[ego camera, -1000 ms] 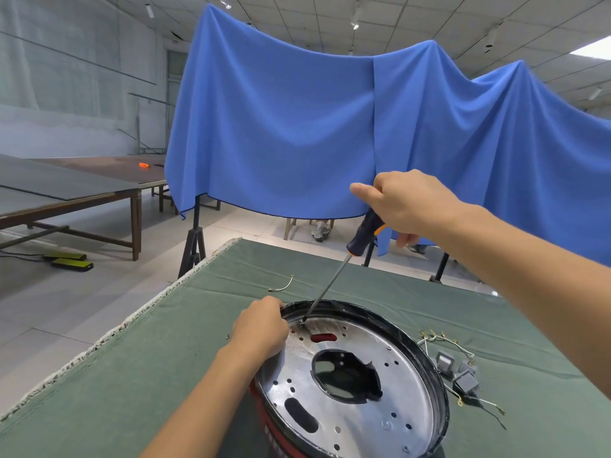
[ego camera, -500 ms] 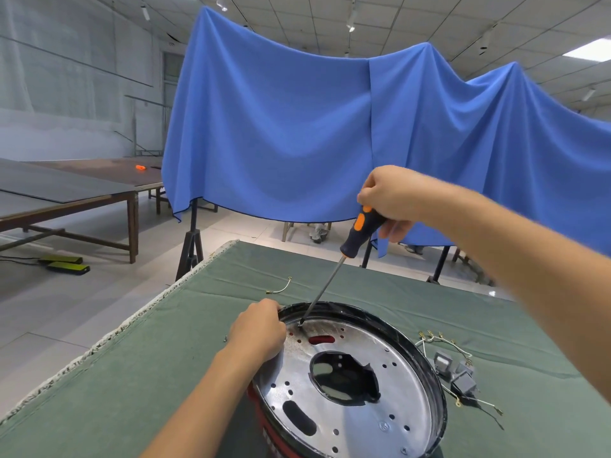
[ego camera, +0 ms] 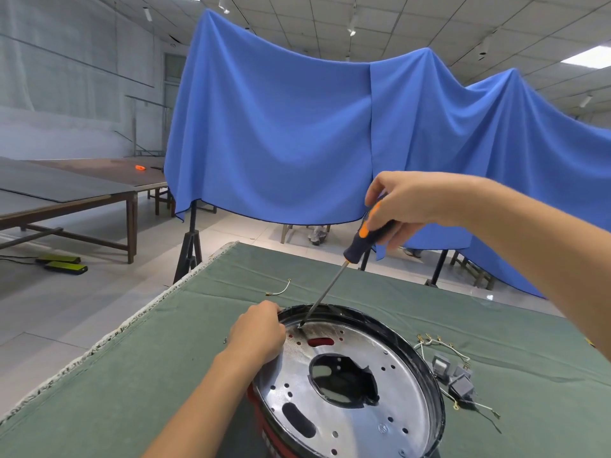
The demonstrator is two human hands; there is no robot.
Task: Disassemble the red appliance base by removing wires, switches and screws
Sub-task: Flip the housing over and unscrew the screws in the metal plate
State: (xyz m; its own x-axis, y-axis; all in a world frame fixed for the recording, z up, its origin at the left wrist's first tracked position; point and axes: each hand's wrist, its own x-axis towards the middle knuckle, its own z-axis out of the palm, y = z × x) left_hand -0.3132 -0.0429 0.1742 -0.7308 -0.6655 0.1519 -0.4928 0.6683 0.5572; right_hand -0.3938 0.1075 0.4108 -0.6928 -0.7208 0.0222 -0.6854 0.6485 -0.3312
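Observation:
The red appliance base (ego camera: pixel 390 388) lies on the green table cloth with its shiny metal plate and black rim facing up. My left hand (ego camera: pixel 258 332) grips the rim at its far left edge. My right hand (ego camera: pixel 403 203) holds a screwdriver (ego camera: pixel 360 239) with a dark blue and orange handle. The shaft slants down and its tip touches the plate near the far rim, just right of my left hand. Whether a screw sits under the tip is hidden.
Grey switches with white wires (ego camera: pixel 453 378) lie on the cloth right of the base. One loose wire (ego camera: pixel 279 290) lies beyond it. The table's left edge (ego camera: pixel 99 345) runs diagonally. A blue cloth (ego camera: pixel 297 133) hangs behind on stands; wooden tables (ego camera: pixel 66 193) stand far left.
My right hand has turned on the screwdriver handle, showing more of the orange part, and shifted slightly. The tip stays at the same spot on the plate. My left hand stays on the rim.

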